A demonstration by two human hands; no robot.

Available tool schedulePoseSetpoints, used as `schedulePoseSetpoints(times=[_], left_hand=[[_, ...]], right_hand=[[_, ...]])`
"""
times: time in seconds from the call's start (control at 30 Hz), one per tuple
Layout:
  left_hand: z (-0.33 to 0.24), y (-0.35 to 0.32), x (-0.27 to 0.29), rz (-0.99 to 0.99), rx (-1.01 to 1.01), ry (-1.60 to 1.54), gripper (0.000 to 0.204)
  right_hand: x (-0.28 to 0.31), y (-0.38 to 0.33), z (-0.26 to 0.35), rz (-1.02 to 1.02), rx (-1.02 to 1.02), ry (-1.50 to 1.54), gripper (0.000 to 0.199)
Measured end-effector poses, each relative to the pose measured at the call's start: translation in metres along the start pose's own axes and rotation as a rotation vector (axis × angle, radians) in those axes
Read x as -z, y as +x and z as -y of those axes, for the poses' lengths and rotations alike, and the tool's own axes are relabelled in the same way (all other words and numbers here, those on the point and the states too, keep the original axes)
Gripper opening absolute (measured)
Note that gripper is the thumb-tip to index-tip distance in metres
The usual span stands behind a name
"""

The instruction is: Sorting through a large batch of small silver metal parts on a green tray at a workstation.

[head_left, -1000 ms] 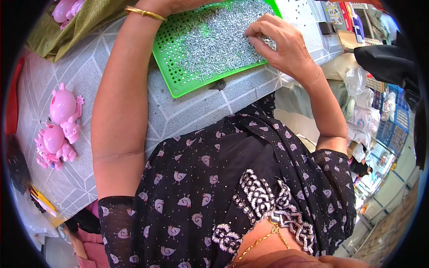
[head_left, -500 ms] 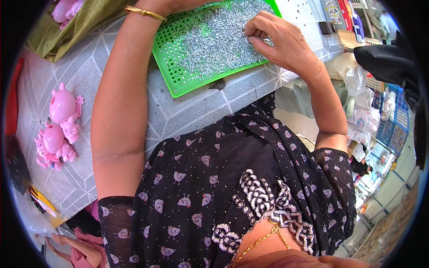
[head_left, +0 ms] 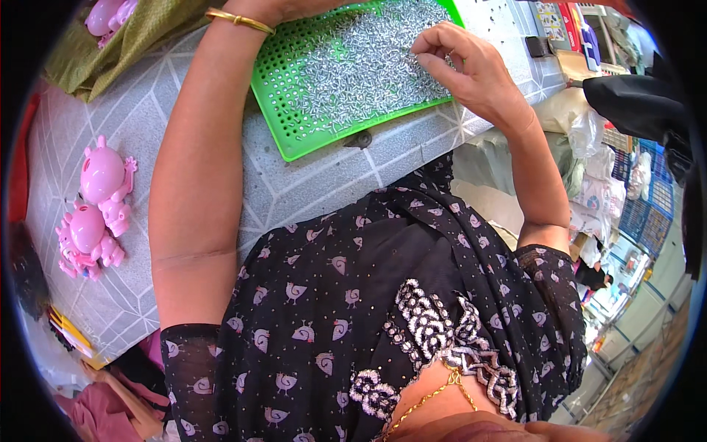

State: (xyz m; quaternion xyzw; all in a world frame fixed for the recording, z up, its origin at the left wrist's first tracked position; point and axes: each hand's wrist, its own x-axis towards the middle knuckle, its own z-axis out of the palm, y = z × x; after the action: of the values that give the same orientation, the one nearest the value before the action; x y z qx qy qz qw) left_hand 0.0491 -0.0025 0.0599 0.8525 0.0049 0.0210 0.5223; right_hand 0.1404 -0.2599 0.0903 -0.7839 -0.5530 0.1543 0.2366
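Across a shallow, bright-green plastic tray with a perforated base (head_left: 291, 144), a dense layer of small, shiny, rod-shaped silver metal pieces (head_left: 361, 74) lies spread, thinning toward the left end where the holes show. Over the tray's right end, the person's bare right hand (head_left: 475, 70) has shifted slightly rightward from where it was half a second ago; its fingers are bent, forefinger and thumb close together, though I cannot tell whether they pinch a piece. The tray has stayed put and the layer looks much the same, so I judge that the hand is making only small moves among the pieces. At the tray's far left edge, the left hand (head_left: 305, 6) is cut off by the top of the view, its fingers unseen, a gold bangle (head_left: 241, 21) on the wrist. The tray rests on a grey counter patterned with white lines (head_left: 309, 195). Further left on it sit glossy pink plastic animal figures (head_left: 103, 177), below an olive woven sack (head_left: 158, 40).
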Motion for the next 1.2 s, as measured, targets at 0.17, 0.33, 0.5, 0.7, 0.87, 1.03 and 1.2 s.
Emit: schedulePoseSetpoints(times=[0.17, 0.33, 0.5, 0.7, 0.87, 1.03, 1.2], left_hand=[[0.003, 0.001, 0.0, 0.008, -0.011, -0.025, 0.035], [0.002, 0.001, 0.001, 0.011, 0.003, -0.014, 0.036], [0.004, 0.002, 0.002, 0.003, -0.026, 0.016, 0.039], [-0.006, -0.003, 0.003, -0.009, 0.028, 0.027, 0.04], [-0.006, 0.0, 0.001, -0.01, 0.03, 0.036, 0.039], [-0.006, 0.0, 0.002, 0.002, 0.034, 0.032, 0.038], [-0.006, -0.001, 0.001, -0.014, 0.025, 0.017, 0.038]], right_hand=[[-0.006, 0.001, -0.002, 0.003, 0.122, -0.17, 0.013], [-0.003, 0.002, -0.006, 0.028, 0.188, -0.229, 0.012], [0.002, -0.005, -0.011, 0.057, -0.09, 0.237, 0.013], [0.013, -0.005, -0.014, 0.147, -0.199, 0.86, 0.017], [0.012, -0.008, -0.017, 0.184, -0.294, 1.283, 0.017], [0.01, -0.01, -0.019, 0.204, -0.305, 1.282, 0.02], [0.01, -0.007, -0.013, 0.199, -0.32, 1.268, 0.018]])
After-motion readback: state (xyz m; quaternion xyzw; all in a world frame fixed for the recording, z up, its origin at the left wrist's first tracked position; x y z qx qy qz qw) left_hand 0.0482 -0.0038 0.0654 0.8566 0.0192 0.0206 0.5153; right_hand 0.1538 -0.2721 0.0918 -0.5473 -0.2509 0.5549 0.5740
